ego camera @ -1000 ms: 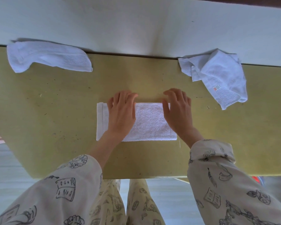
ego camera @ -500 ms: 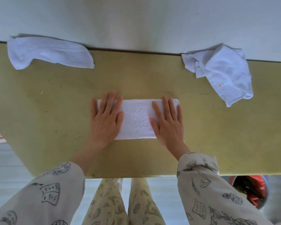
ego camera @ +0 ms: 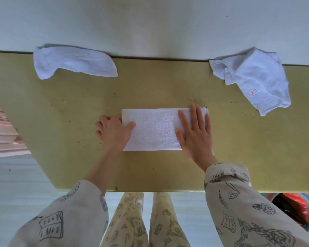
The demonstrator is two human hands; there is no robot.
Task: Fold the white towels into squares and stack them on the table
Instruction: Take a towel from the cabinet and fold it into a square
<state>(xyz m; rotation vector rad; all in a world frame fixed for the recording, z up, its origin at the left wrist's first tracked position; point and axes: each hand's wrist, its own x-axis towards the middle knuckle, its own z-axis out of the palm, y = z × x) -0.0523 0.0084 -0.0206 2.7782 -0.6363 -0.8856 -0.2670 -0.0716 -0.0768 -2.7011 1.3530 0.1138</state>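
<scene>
Your left hand (ego camera: 114,132) grips the left end of the folded towel (ego camera: 155,130) in the head view: the thumb lies on top of the cloth near its left edge and the fingers curl down at that end, so the hand pinches the fabric. Your right hand (ego camera: 194,134) lies flat on the right end of the same towel, fingers straight and spread, the palm pressing the cloth onto the table (ego camera: 61,122). That towel is a long white rectangle, lying flat in the middle of the yellow-green table, its long sides parallel to the near edge and somewhat closer to that edge than to the far one. A second white towel (ego camera: 75,62), loosely bunched into a long roll, rests against the far edge toward the left corner, touching the pale wall (ego camera: 150,24) behind the table. A third white towel (ego camera: 253,77), crumpled and showing a small label with red print, lies at the far edge toward the right corner, one end of it trailing toward you. Both are well apart from the folded one. Your patterned sleeves (ego camera: 239,202) and trousers (ego camera: 128,220) show below the near edge, and a red object (ego camera: 292,209) sits on the floor under the table's near right side; what it is you cannot tell.
</scene>
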